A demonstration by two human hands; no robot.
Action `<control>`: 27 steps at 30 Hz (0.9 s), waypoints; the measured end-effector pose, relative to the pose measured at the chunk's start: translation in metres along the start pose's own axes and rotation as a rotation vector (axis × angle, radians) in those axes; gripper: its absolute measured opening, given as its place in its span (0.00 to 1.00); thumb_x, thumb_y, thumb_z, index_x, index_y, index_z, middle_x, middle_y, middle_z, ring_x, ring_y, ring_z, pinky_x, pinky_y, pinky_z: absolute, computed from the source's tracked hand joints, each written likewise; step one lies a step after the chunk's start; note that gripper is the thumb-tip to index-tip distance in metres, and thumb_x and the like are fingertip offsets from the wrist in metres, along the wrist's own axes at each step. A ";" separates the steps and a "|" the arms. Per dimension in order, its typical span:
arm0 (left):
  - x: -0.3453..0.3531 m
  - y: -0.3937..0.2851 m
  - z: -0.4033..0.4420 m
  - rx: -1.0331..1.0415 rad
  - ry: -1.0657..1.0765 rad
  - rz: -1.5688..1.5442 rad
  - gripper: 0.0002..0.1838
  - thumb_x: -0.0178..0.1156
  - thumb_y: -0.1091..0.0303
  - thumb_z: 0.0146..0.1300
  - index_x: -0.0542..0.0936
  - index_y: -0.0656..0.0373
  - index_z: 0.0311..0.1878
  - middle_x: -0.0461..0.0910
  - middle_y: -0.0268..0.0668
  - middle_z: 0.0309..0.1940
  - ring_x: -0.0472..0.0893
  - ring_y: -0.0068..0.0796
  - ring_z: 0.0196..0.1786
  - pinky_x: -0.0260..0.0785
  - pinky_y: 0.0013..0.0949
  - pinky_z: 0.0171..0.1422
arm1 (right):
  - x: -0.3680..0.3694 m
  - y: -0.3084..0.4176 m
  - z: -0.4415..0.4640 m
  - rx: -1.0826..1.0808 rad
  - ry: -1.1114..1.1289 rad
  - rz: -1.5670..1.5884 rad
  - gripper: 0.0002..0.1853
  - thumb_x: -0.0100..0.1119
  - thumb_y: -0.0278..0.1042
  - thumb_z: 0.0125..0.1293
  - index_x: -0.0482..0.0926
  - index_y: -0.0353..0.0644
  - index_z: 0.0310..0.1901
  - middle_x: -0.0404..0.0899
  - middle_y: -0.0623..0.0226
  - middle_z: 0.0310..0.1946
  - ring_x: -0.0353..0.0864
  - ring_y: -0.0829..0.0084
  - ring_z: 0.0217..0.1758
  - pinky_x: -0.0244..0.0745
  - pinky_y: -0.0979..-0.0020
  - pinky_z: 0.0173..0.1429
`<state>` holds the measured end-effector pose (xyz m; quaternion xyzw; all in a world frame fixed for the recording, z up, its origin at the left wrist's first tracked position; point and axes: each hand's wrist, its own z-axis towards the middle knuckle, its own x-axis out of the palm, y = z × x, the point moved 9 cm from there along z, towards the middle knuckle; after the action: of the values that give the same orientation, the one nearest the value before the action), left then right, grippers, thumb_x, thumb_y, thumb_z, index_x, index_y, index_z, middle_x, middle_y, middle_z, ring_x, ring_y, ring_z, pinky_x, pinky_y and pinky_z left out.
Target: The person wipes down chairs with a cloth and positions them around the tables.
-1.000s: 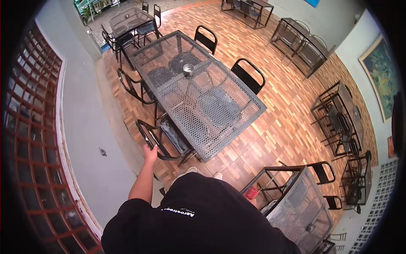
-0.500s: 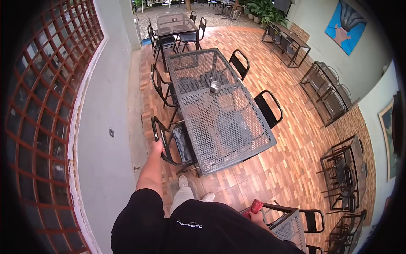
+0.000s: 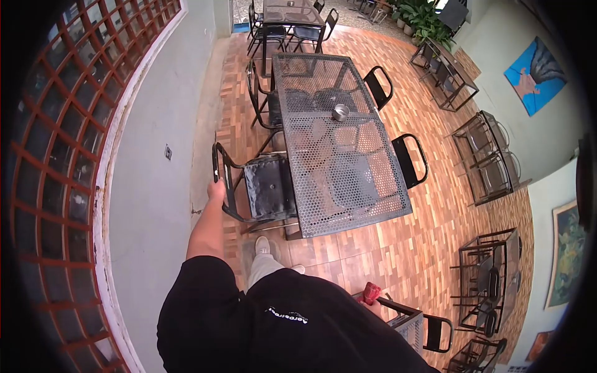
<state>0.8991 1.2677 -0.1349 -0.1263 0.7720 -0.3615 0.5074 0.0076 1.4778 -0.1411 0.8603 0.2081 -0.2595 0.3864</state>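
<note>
Since the left hand (image 3: 216,189) has its fingers curled round the outer bar of the black chair's (image 3: 266,183) back, that's basically where the chair is: right at the hand, touching it, with the seat lying between the hand and the mesh table (image 3: 348,180). The chair's upright at the table's left edge, close to the near-left corner, seat right up against that edge as far as I can see. Grey wall's (image 3: 158,205) on the other side of the hand.

The right hand (image 3: 372,308) is well away from it, closed around a crumpled red bundle (image 3: 371,291), though the finger details are tough to make out. It's just by the corner of a second table (image 3: 409,329). Oh, and a metal bowl (image 3: 341,112) sits around the middle of the mesh table.
</note>
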 end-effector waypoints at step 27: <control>-0.256 -0.338 -0.382 0.975 0.701 -1.138 0.11 0.54 0.64 0.78 0.76 0.63 0.41 0.79 0.40 0.38 0.81 0.31 0.42 0.76 0.35 0.50 | 0.107 0.059 0.046 -0.044 0.385 -0.111 0.23 0.77 0.33 0.55 0.84 0.36 0.53 0.89 0.57 0.44 0.89 0.64 0.47 0.83 0.63 0.54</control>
<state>0.6231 1.3369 0.3593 -0.1436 0.4603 -0.8757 -0.0255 0.1104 1.4225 -0.1992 0.8726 0.3308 -0.1064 0.3432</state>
